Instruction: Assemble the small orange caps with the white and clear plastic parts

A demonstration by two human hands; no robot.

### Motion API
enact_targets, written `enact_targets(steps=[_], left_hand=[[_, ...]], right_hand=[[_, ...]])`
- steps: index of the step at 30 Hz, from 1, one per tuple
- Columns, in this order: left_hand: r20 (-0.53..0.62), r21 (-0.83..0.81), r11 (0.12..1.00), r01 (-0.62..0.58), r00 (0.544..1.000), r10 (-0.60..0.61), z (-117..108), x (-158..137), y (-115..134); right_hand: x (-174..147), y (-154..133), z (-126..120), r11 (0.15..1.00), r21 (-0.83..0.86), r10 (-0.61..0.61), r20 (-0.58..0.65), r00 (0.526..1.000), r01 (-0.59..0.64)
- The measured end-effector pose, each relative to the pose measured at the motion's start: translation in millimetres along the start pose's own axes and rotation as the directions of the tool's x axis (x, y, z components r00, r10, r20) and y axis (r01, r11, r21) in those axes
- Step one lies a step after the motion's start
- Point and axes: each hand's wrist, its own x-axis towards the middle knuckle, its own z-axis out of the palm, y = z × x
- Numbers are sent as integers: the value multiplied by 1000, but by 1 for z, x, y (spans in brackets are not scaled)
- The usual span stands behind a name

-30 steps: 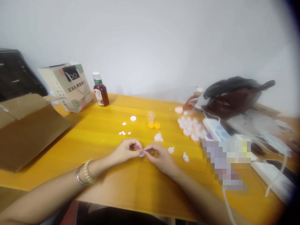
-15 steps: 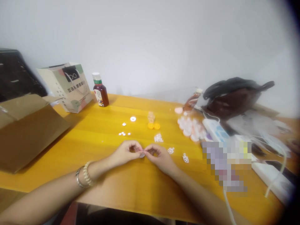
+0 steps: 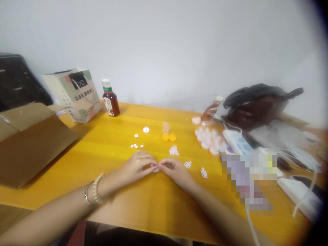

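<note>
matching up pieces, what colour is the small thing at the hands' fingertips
The small thing looks white; the head view shows it, partly hidden.

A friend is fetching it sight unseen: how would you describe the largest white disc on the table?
On the yellow-brown wooden table, look just beyond the person's left hand for a scatter of small white pieces. The white disc lies nearest the wall, and it is clearly the widest, with a darker spot at its centre.

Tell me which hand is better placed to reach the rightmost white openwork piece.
Probably the right hand: the openwork piece lies to its right, while the left hand is farther away. Both hands meet at a small pale piece, though, so neither looks free.
</note>
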Motion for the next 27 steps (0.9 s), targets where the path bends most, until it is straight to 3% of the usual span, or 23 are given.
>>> enact_targets(steps=[4, 7, 11, 14, 18, 27], left_hand=[[13, 15, 1000, 2, 1000, -2, -1, 1, -1], [26, -9, 999, 34, 999, -34, -3, 1, -6], [75, -79, 993, 87, 994, -81, -2, 2, -16], [95, -113, 989, 92, 992, -81, 3, 1, -20], [119, -149, 982, 116, 988, -99, 7, 1, -20], [116, -157, 981, 115, 988, -97, 11, 0, -21]], right_hand=[[0, 0, -1, 997, -65, -36, -3, 999, 36], [1, 2, -5, 967, -233, -120, -67, 990, 102], [2, 10, -10, 820, -503, -339, -43, 940, 273], [1, 15, -9, 730, -560, -439, 53, 897, 391], [1, 18, -6, 704, -573, -450, 99, 888, 420], [3, 21, -4, 733, -556, -421, 83, 903, 392]])
